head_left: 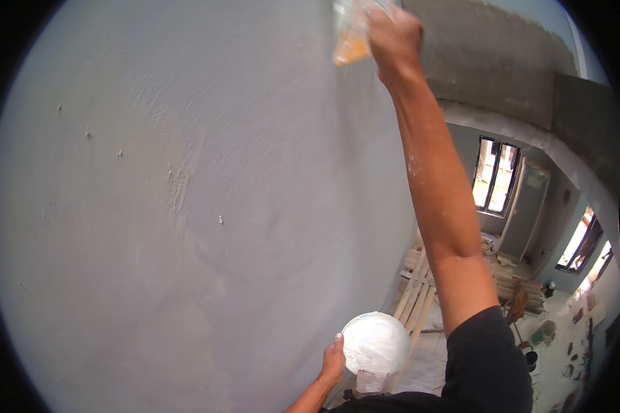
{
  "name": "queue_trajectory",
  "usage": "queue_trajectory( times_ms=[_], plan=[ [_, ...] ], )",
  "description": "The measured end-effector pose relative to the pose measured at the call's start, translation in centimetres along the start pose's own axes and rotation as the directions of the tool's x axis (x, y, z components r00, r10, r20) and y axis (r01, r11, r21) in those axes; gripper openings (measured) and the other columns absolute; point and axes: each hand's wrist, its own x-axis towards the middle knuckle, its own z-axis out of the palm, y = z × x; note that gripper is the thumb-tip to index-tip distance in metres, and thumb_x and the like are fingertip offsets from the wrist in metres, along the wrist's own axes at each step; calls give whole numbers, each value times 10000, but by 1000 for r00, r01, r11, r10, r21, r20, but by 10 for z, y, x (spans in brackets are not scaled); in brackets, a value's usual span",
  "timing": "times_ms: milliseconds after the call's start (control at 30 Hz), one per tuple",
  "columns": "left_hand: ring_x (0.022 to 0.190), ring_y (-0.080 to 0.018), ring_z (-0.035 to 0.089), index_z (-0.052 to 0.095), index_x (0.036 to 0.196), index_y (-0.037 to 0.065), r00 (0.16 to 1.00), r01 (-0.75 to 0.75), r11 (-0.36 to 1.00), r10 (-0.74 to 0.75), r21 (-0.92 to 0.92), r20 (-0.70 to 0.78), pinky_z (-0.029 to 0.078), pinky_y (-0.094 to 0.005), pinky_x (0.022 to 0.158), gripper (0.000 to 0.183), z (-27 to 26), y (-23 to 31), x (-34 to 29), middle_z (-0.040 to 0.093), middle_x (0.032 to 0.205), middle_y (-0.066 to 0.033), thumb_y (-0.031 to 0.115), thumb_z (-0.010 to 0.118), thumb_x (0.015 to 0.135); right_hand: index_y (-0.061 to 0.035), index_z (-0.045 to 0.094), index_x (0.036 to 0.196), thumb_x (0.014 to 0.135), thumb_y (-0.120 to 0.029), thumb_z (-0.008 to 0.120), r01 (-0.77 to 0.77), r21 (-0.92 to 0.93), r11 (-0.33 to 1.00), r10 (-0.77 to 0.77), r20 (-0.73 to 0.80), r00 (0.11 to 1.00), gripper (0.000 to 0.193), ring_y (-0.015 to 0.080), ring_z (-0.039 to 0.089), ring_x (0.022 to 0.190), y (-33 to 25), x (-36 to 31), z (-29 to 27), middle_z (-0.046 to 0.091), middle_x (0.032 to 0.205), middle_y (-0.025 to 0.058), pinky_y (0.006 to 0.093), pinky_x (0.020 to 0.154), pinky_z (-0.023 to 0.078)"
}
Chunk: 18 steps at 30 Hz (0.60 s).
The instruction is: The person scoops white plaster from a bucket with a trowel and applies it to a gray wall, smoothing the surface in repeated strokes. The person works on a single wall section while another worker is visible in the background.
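Note:
Raised high at the top, my right hand [397, 40] is closed round a putty scraper [352, 45] with an orange part. The scraper is smeared by motion and lies close against the grey plastered wall [207, 275]. Low down, my left hand [333, 359] grips the left rim of a round dish [375, 343], its thumb on the edge. White putty coats the inside of the dish. Just below the dish shows a pale, whitish flat piece [372, 381]; how it joins the dish I cannot tell. Small lumps and rough streaks mark the wall's left half.
Wooden planks [416, 292] lie below, beyond the dish. Farther right are dark-framed windows [494, 175], a door panel [525, 210] and stacked timber [513, 289]. A greenish bucket [544, 333] and scattered small items stand on the pale floor. A concrete beam [492, 62] runs overhead.

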Motion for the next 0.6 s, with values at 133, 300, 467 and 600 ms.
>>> queue_trajectory(
  times_ms=[133, 300, 467, 600],
  plan=[
    [974, -199, 578, 543, 1144, -111, 999, -31, 993, 33, -117, 10, 452, -319, 855, 504, 6, 2, -5, 615, 1078, -165, 350, 402, 998, 100, 650, 917, 771, -124, 555, -338, -224, 914, 299, -190, 935, 284, 190, 627, 802, 91, -27, -52, 667, 860, 146, 346, 743, 486],
    [968, -199, 580, 541, 1144, -118, 999, -49, 994, 50, -98, 1, 456, -324, 845, 512, 8, -10, 4, 616, 1073, -169, 352, 400, 997, 96, 654, 840, 730, -120, 542, -380, -301, 875, 305, -268, 914, 267, 209, 628, 766, 141, 8, -57, 660, 795, 161, 352, 712, 480],
    [961, -200, 586, 536, 1145, -116, 997, -82, 988, 80, -131, -24, 461, -325, 841, 511, 5, -15, 6, 617, 1068, -164, 352, 393, 998, 65, 667, 815, 749, -245, 586, -151, -367, 918, 117, -113, 987, 326, 216, 624, 772, 21, 34, 11, 660, 788, 199, 389, 708, 485],
    [942, -195, 587, 544, 1128, -113, 997, -80, 989, 79, -124, -11, 461, -323, 834, 509, 2, -15, 6, 620, 1048, -153, 356, 395, 998, 58, 581, 753, 828, -114, 548, 110, -41, 993, -106, 84, 991, 190, 167, 569, 718, -60, 37, 35, 607, 757, 118, 366, 656, 482]
  ],
)
